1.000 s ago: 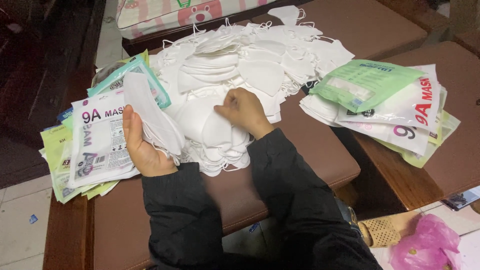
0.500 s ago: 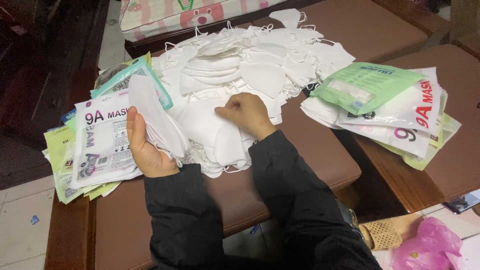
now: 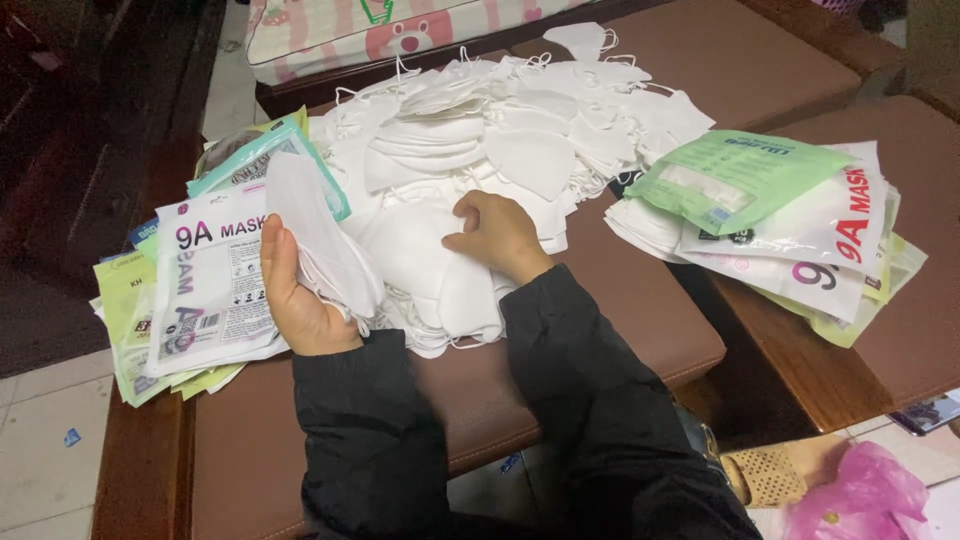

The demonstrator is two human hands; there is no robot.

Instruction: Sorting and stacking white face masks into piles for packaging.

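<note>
Your left hand (image 3: 300,305) is curled shut round a small stack of white masks (image 3: 320,240), held upright at approx 9 o'clock of the frame centre, ear loops dangling below the palm. Your right hand (image 3: 497,235) sits at centre, fingers bent, pinching at the top of the loose mask pile (image 3: 500,140) right in front of you; can't tell if it has one fully lifted, looks more like touching/picking.

The pile itself spreads from centre up to 12 o'clock on the brown padded counter (image 3: 620,330), still large and messy, loops tangled.

Progress, as a judgement: early to mid. Only a thin bundle is gathered in the left hand vs. a big heap left unsorted.

Printed mask pouches lie in two stacks: one at 9 o'clock (image 3: 205,290), touching your left hand's far side, mixed white and green; another at 3 o'clock (image 3: 790,220), green pouch on top, well apart from both hands. Can't tell which pouches are filled and which empty, they look flat.

Misc: pink striped cushion (image 3: 400,30) at 12 o'clock beyond the pile, pink plastic bag (image 3: 860,495) at 5 o'clock down on the floor, beside a tan perforated item, unclear what.
</note>
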